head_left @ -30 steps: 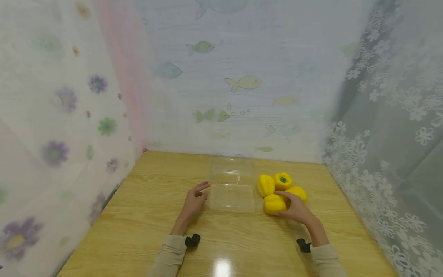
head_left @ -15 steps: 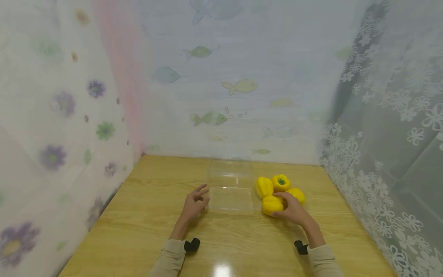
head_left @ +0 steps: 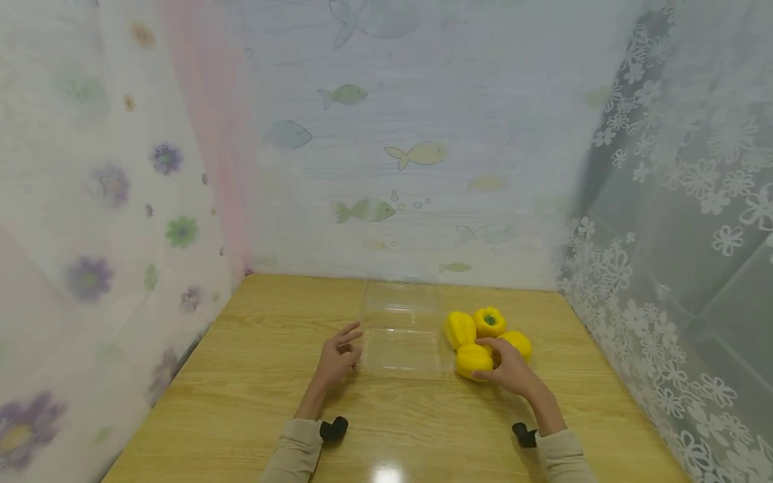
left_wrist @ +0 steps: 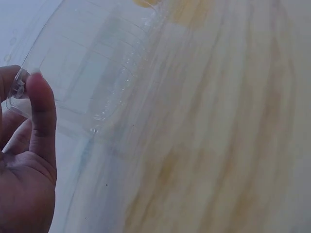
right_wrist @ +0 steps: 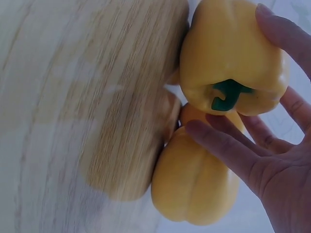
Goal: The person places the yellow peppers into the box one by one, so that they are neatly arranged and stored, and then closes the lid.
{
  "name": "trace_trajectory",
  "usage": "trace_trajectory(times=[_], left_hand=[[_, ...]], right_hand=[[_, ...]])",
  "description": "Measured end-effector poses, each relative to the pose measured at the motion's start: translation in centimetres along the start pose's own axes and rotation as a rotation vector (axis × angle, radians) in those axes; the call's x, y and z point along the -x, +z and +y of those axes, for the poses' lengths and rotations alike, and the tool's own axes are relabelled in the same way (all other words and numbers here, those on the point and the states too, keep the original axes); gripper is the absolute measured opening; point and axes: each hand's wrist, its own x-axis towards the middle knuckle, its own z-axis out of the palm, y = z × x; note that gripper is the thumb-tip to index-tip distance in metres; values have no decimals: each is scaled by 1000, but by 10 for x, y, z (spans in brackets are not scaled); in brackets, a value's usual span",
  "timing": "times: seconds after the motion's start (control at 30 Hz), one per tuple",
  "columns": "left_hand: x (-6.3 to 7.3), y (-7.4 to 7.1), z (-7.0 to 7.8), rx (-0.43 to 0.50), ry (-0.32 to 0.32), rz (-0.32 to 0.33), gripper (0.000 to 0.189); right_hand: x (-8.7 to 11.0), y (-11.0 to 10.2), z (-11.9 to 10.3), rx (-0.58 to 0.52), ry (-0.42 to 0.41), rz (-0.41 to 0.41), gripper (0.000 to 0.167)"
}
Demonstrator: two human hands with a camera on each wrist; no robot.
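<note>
My left hand (head_left: 336, 360) is at the left side of a clear plastic container (head_left: 403, 352). In the left wrist view, its thumb and fingers pinch the rim of that container (left_wrist: 92, 63). At the right, my right hand (head_left: 510, 365) holds the nearest yellow bell pepper (head_left: 471, 362). The right wrist view has this bell pepper (right_wrist: 233, 53) between the fingers, its green stem turned towards the wrist. Another yellow bell pepper (right_wrist: 194, 179) lies close under the fingers. The container's back half, like a raised lid (head_left: 401, 298), extends towards the wall.
Beside the held one sit more yellow bell peppers, one at the left (head_left: 460, 330), one at the back (head_left: 489, 322) and one at the right (head_left: 518, 345). They stand on a wooden table (head_left: 272, 335). A fish-patterned curtain (head_left: 410, 221) hangs behind it.
The right hand's fingers have moved slightly further round the nearest bell pepper. The left hand stays at the container. The head view has tilted a little, so everything appears lower and further left.
</note>
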Motion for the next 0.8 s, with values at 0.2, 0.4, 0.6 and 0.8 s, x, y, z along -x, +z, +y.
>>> trace_trajectory(times=[0.2,0.4,0.6,0.8], left_hand=[[0,-2,0,44,20,-34,51],[-1,-4,0,55,23,-49,55],[-5,-4,0,50,-22,-22,51],[-10,-4,-1,34,-36,4,48]], right_hand=[[-1,1,1,-9,5,7,72],[-2,3,2,-10,-3,20,71],[-2,5,1,-8,1,33,71],[-3,6,3,-24,-15,36,69]])
